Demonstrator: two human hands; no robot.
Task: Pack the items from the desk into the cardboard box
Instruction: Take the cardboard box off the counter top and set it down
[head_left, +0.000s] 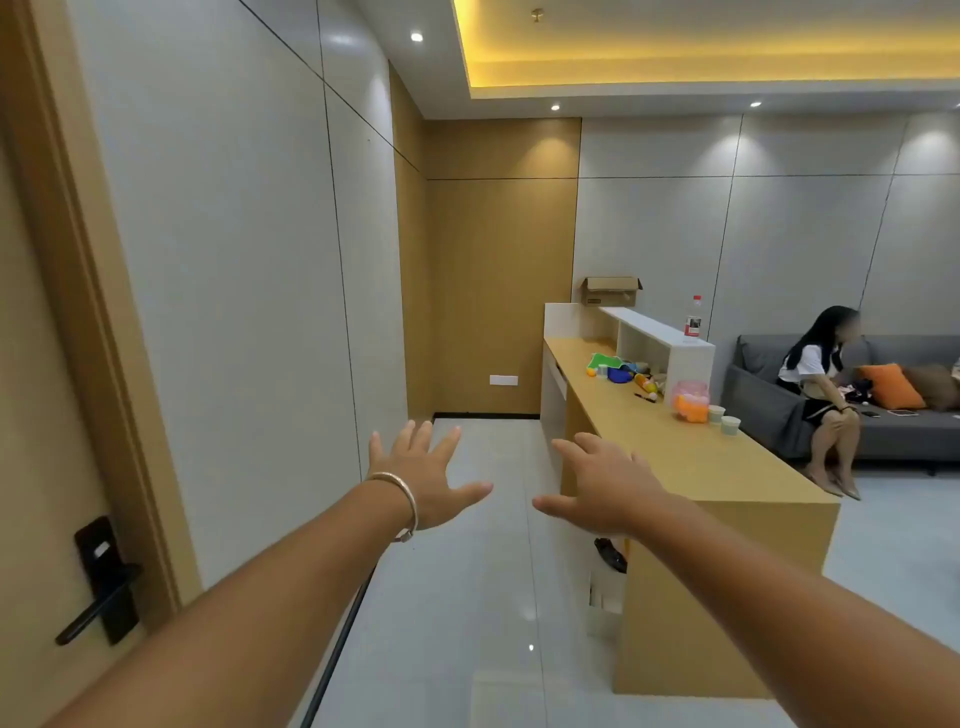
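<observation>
While both hands reached forward empty, small colourful items (631, 376) lay on the long tan wooden desk (691, 457).
Left hand (423, 475) and right hand (605, 488) were spread, fingers straight; the open brown cardboard box (610, 292) sat atop the white shelf (657, 330).

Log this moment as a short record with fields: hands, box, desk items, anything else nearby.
left hand: open, fingers spread, holds nothing
right hand: open, holds nothing
cardboard box: flaps open, on the white shelf at the desk's far end
desk items: toys, pink jar, two paper cups on the desk
bottle: upright on the shelf
</observation>
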